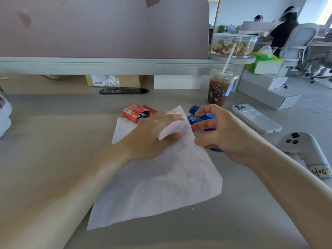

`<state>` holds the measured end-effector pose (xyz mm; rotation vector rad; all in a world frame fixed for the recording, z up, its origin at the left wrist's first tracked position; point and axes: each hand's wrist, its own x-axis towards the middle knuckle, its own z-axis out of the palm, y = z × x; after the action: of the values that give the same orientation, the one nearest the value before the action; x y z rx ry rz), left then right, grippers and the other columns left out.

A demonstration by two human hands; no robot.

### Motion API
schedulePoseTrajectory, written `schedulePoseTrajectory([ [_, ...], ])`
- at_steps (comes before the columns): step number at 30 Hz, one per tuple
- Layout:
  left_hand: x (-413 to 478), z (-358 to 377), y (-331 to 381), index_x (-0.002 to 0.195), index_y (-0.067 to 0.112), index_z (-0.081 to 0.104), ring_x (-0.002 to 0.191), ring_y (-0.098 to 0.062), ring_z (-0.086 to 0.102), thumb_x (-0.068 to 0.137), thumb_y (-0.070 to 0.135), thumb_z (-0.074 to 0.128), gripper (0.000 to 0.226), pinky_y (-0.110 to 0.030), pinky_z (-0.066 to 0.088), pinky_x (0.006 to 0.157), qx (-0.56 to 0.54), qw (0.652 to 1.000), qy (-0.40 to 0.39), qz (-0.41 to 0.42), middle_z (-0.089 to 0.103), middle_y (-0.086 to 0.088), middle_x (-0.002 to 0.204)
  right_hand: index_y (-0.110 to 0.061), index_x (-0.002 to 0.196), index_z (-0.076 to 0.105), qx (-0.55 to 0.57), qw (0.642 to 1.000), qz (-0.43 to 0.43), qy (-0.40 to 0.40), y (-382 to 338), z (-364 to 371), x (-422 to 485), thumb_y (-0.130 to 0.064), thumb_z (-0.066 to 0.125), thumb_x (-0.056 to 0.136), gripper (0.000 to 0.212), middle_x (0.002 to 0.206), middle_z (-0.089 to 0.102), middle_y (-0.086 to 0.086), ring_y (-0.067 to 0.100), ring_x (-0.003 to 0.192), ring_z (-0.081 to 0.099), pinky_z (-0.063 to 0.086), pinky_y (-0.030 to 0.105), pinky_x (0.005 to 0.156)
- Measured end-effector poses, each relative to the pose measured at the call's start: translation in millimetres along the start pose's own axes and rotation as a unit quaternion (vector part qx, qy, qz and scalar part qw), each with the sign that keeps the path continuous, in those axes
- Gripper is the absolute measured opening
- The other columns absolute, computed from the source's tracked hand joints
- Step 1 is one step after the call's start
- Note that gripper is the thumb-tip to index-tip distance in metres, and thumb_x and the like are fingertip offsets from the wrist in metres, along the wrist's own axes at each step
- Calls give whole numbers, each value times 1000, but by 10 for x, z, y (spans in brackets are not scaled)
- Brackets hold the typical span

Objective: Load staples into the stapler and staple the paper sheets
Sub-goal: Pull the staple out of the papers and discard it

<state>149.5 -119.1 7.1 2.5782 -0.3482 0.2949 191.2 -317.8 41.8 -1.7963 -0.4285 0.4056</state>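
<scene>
Crumpled white paper sheets (161, 186) lie on the grey desk in front of me. My left hand (152, 133) pinches their far right edge and lifts it slightly, thumb under the fold. My right hand (221, 133) wraps around a blue stapler (199, 117) just right of that edge, its jaw pointing left toward the paper. A row of staples shows along the paper's right edge. An open red staple box (138, 112) lies behind the sheets, with metal staples visible inside.
An iced drink cup with a straw (221, 87) stands behind the stapler. A white phone (255, 118) lies at the right, a white controller (303, 146) nearer. A jar of nuts (233, 44) sits on the divider shelf. Cardboard boxes (115, 80) rest under it.
</scene>
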Motion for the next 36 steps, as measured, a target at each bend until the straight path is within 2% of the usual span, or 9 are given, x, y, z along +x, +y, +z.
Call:
schedulePoseTrajectory([
  [4, 83, -8, 117, 139, 41, 39, 146, -11, 20, 96, 37, 46, 43, -47, 11, 111, 51, 996, -33, 69, 37, 18, 151, -16, 117, 52, -20, 999, -17, -46, -67, -89, -44, 21, 65, 73, 59, 91, 75, 16, 23, 75, 70, 60, 33, 73],
  [7, 123, -19, 130, 122, 34, 56, 141, -11, 30, 95, 42, 49, 29, -35, 5, 105, 95, 991, -17, 98, 52, 15, 136, -16, 115, 54, -54, 997, -32, -46, -97, -166, -54, 20, 66, 73, 56, 84, 76, 13, 15, 65, 67, 56, 22, 60],
  [10, 121, -67, 161, 90, 30, 59, 112, -12, 54, 89, 51, 46, 25, -31, 10, 101, 66, 994, 16, 84, 64, 12, 105, -18, 110, 59, -86, 995, -44, -34, -117, -243, -59, 15, 67, 76, 48, 80, 76, 5, 15, 62, 65, 51, 21, 56],
  [15, 120, -118, 297, 79, 37, 56, 67, -3, 52, 91, 52, 54, 18, -28, 28, 81, 57, 995, 52, 65, 52, 25, 64, -28, 99, 74, -204, 973, -78, -80, -143, -299, -118, -18, 72, 84, 18, 86, 78, -3, 20, 81, 74, 58, 35, 78],
  [21, 90, -230, 417, 77, 35, 60, 70, -2, 56, 83, 53, 66, 20, -19, 42, 63, -24, 999, 37, 31, 62, 22, 71, -28, 86, 79, -253, 958, -126, -54, -202, -405, -145, -18, 70, 87, 14, 75, 76, -7, 8, 67, 69, 54, 20, 66],
  [28, 53, -324, 531, 74, 38, 62, 64, -4, 57, 77, 50, 70, 14, -21, 44, 56, -102, 989, 69, 76, 61, 18, 66, -28, 86, 79, -287, 926, -245, -28, -130, -436, -162, -25, 72, 84, 8, 72, 73, 2, 19, 64, 65, 54, 36, 65],
  [31, 16, -300, 486, 76, 35, 67, 67, -9, 63, 79, 38, 78, 12, -24, 46, 57, -76, 976, 155, 132, 64, 18, 69, -16, 79, 79, -324, 874, -359, 52, -90, -404, -189, -16, 76, 82, 4, 54, 62, -4, 4, 46, 50, 36, 6, 50],
  [33, 3, -290, 451, 78, 31, 69, 67, -15, 62, 80, 31, 77, 8, -38, 45, 59, -37, 964, 198, 176, 64, 13, 73, -11, 75, 76, -340, 834, -427, 76, -74, -390, -194, -14, 74, 81, 6, 56, 58, -9, 6, 48, 47, 34, 6, 53],
  [36, 4, -268, 422, 75, 29, 72, 61, -2, 47, 78, 13, 78, 18, -33, 35, 63, 42, 934, 246, 255, 64, 7, 71, -7, 71, 71, -326, 810, -480, 88, -42, -401, -184, -5, 73, 78, 7, 62, 59, -8, 12, 48, 47, 40, 17, 51],
])
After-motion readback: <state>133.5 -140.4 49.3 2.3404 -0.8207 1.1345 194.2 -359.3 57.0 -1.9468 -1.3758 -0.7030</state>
